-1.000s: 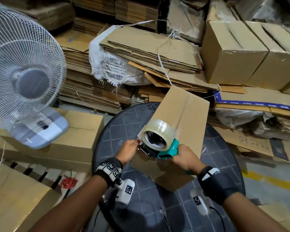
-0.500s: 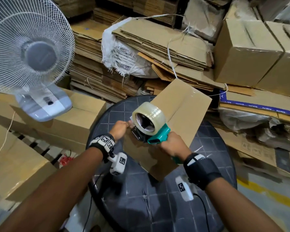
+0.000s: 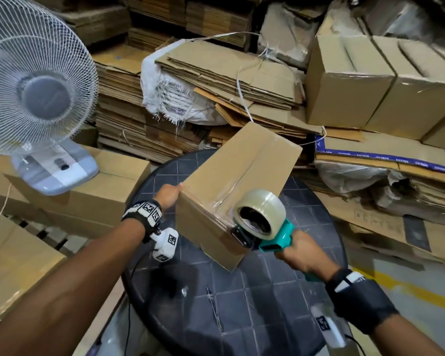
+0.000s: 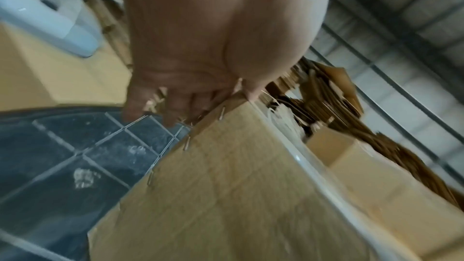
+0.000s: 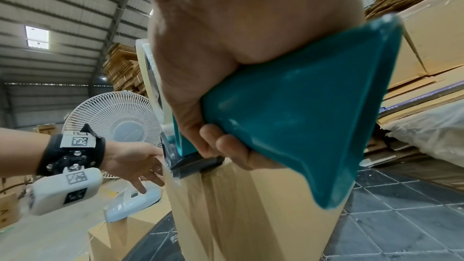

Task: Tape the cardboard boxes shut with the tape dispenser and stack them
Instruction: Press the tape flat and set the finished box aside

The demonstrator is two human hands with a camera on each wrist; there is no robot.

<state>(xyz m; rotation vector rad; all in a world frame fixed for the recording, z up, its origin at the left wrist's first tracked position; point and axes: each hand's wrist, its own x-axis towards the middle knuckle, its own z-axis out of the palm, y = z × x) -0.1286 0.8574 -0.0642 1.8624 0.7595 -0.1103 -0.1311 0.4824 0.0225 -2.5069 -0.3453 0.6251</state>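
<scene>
A closed cardboard box (image 3: 216,176) stands on the dark round table (image 3: 242,304), one corner towards me. Clear tape runs along its top seam and down the near face. My right hand (image 3: 299,255) grips the teal handle of the tape dispenser (image 3: 275,240), whose head presses on the box's near face below the top edge. The clear tape roll (image 3: 261,211) sits on top. My left hand (image 3: 168,195) steadies the box's near left corner. Its thumb lies on the top edge, and its fingers (image 4: 173,114) reach down beside the stapled side (image 4: 226,195).
A white fan (image 3: 36,93) stands on boxes at the left, close to the table. Bundles of flat cardboard (image 3: 229,73) and taped boxes (image 3: 370,86) are piled behind and to the right. A yellow floor line (image 3: 421,294) runs at the right.
The dispenser has been drawn over the box's near edge and down its front face, to the right. My left hand left the tape end and moved to the box's left corner.
</scene>
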